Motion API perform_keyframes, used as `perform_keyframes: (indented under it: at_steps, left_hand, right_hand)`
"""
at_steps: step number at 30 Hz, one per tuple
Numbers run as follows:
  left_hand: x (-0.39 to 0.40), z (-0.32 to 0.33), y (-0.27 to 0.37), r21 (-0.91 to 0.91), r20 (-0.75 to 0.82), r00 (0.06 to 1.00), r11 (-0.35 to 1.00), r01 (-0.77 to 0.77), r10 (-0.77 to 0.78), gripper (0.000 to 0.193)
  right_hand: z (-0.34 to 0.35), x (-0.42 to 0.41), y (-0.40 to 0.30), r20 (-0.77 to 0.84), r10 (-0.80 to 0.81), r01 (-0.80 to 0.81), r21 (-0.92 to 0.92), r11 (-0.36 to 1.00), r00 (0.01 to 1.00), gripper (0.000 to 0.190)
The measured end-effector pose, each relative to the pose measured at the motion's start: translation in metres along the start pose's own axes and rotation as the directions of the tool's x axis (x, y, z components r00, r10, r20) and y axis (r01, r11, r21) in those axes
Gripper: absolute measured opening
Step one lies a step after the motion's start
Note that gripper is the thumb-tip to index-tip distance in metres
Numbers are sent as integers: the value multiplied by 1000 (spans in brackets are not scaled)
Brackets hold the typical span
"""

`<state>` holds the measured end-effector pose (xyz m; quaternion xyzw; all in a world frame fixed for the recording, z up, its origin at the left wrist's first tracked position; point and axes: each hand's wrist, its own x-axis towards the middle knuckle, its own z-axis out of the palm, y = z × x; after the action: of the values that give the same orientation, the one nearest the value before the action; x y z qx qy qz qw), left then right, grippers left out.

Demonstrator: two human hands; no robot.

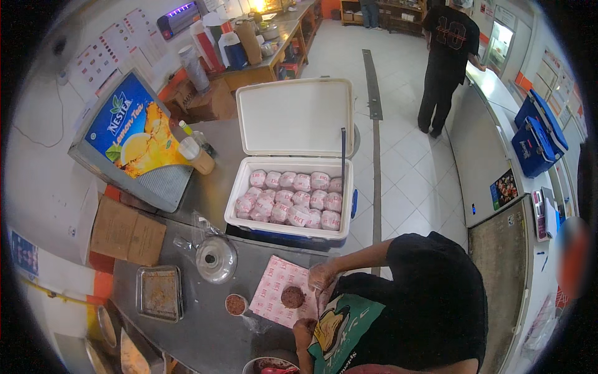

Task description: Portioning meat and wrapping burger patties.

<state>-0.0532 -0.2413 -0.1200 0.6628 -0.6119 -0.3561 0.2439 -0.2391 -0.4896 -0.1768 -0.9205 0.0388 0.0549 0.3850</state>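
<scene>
A sheet of pink and white paper (276,286) printed "RICE" lies on the dark worktop, with a round mound of reddish-brown rice (293,297) on it. My right hand (322,276), seemingly in a clear glove, pinches the paper's upper right edge. My left hand (304,326) has curled fingers on its lower right corner. Between the hands the paper's edge looks lifted. Just left of the sheet stands a small cup filled with similar rice (236,305). A bowl (254,363) with dark contents and a red utensil is partly cut off at the bottom.
Wrapped round bundles (299,215) fill an open white cooler (229,212) behind the paper. A metal lid (216,260), stacked trays (180,299) and a cardboard box (126,230) sit on the left. One person (448,51) stands by the white freezers (481,154); another is partly visible farther back.
</scene>
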Motion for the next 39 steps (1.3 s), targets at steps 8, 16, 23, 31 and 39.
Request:
perform_keyframes:
  at_steps: [8,16,23,31,39]
  left_hand:
    - [-3,6,-2,32,45,998,999,37,-39,16]
    - [-7,23,-49,-311,115,991,945,102,-70,23]
    - [-22,38,-63,-118,123,991,992,-38,53,25]
    - [-4,0,22,-25,-203,936,958,287,-286,17]
    - [-23,-9,47,-79,-567,792,972,223,-228,22]
  right_hand:
    - [-16,-3,-10,35,17,-16,-32,999,999,49]
    - [-4,-1,11,-78,-135,140,68,988,988,54]
    - [-22,-4,-31,0,-44,44,52,998,999,54]
    - [-36,-5,-31,69,36,-28,-115,993,997,41]
    - [-71,-6,-36,-41,-101,83,-323,943,994,34]
